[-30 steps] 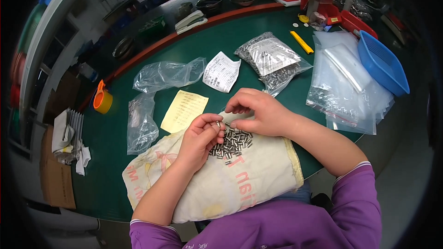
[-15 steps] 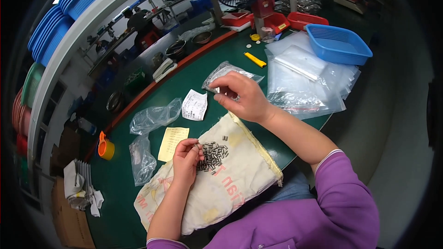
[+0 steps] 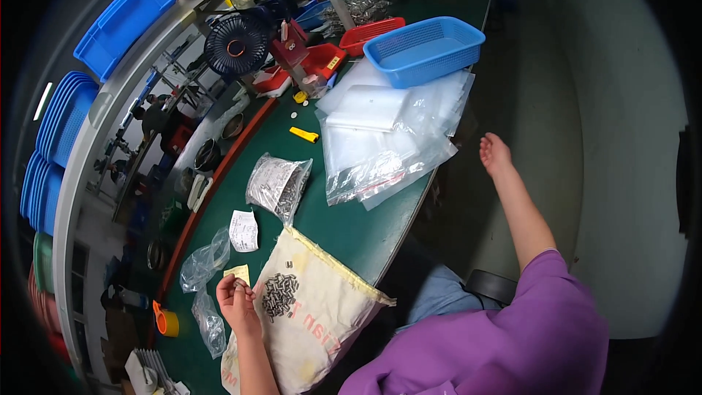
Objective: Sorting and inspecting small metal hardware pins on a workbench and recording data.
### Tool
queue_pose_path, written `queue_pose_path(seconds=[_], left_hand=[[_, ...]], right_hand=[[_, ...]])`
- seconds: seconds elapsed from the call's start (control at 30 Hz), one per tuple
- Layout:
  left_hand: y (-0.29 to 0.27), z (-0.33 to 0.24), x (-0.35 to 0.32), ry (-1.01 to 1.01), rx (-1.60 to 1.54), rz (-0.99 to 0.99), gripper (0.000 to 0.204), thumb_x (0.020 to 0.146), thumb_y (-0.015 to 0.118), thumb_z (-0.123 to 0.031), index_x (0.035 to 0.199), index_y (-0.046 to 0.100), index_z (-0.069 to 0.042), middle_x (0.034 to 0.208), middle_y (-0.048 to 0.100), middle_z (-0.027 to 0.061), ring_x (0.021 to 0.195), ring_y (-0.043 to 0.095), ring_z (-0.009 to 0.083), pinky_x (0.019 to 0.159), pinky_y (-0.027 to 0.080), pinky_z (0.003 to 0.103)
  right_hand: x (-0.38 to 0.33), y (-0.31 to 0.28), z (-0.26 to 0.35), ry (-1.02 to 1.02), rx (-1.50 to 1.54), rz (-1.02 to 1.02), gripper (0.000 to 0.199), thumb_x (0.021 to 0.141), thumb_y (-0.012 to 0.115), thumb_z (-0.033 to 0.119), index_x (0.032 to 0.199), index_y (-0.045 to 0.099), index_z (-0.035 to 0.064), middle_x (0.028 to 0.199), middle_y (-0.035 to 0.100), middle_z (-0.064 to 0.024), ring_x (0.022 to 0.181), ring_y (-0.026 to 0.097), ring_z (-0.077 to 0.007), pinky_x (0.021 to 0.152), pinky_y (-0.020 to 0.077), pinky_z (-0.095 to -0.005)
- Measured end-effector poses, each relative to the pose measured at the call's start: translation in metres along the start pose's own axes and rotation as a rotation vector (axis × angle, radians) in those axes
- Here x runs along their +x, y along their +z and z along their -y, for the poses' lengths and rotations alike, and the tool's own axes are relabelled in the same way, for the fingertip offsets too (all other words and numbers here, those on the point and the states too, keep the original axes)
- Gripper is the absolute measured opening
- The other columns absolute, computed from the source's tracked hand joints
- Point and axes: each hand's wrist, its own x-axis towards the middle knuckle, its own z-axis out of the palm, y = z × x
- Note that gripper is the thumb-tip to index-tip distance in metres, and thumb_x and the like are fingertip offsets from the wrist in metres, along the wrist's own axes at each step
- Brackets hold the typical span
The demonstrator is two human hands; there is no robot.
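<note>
left hand (image 3: 235, 301): your grip pinches a few small metal parts, at the edge of the pile of parts (image 3: 278, 296) on the cloth sack (image 3: 322, 322).
right hand (image 3: 495, 152): off the desk (image 3: 351, 230), out to your right, released, holding nothing.
around: bag of parts (image 3: 276, 184), clear bags (image 3: 387, 139), blue basket (image 3: 424, 50), yellow slip (image 3: 238, 273).
blocking: nothing over the pile.
change: half a second ago your right hand was over the desk by the bag; now it is swung clear.

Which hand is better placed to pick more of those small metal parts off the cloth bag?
Left. The left hand rests beside the pile of small metal parts on the cloth bag; the right hand is out past the table's edge.
</note>
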Motion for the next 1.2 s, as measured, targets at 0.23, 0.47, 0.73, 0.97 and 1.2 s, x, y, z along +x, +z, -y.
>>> queue_pose_path(seconds=[0.23,0.47,0.73,0.97,1.2], left_hand=[[-0.007,-0.006,-0.017,-0.059,0.107,-0.010,0.016,0.081,0.048,0.002,0.095,0.047,-0.008,0.084,0.050,0.0031,0.066,0.047,0.0090,0.057,0.040,0.019],[-0.019,0.010,-0.022,-0.060,0.070,-0.180,0.014,0.084,0.048,-0.001,0.096,0.047,-0.008,0.084,0.049,0.0009,0.065,0.045,0.0053,0.052,0.037,0.013],[-0.012,0.011,-0.020,-0.068,0.016,-0.222,0.013,0.083,0.047,-0.001,0.095,0.046,-0.007,0.082,0.049,0.0017,0.063,0.043,0.0059,0.051,0.036,0.015],[-0.020,0.007,-0.023,-0.050,0.038,-0.207,0.013,0.083,0.047,-0.001,0.095,0.046,-0.007,0.082,0.049,0.0016,0.063,0.044,0.0056,0.051,0.036,0.015],[-0.020,-0.005,-0.027,-0.007,0.045,-0.132,0.012,0.084,0.048,-0.003,0.095,0.048,-0.008,0.084,0.049,0.0013,0.066,0.045,0.0055,0.056,0.039,0.015]], right_hand=[[0.045,0.074,-0.019,0.090,0.116,0.330,0.044,0.089,0.034,0.042,0.108,0.052,0.0065,0.106,0.057,-0.0084,0.094,0.054,-0.0284,0.085,0.0420,-0.0426],[0.031,0.045,0.013,0.175,0.060,0.160,0.056,0.082,0.045,0.054,0.109,0.050,0.0058,0.100,0.055,-0.0045,0.093,0.053,-0.0176,0.083,0.0435,-0.0348],[0.049,-0.029,0.070,-0.279,-0.233,-0.004,0.044,0.086,0.046,0.042,0.110,0.049,0.0055,0.087,0.058,-0.0038,0.075,0.057,-0.0151,0.068,0.0470,-0.0293],[-0.056,0.070,0.114,-1.118,-1.274,0.212,0.012,0.074,0.056,0.011,0.083,0.062,0.0050,0.083,0.059,-0.0118,0.073,0.060,-0.0210,0.067,0.0480,-0.0296],[-0.011,0.091,0.104,-0.856,-2.217,0.054,0.016,0.071,0.054,0.007,0.082,0.065,0.0107,0.089,0.062,-0.0118,0.084,0.060,-0.0259,0.071,0.0486,-0.0387]])
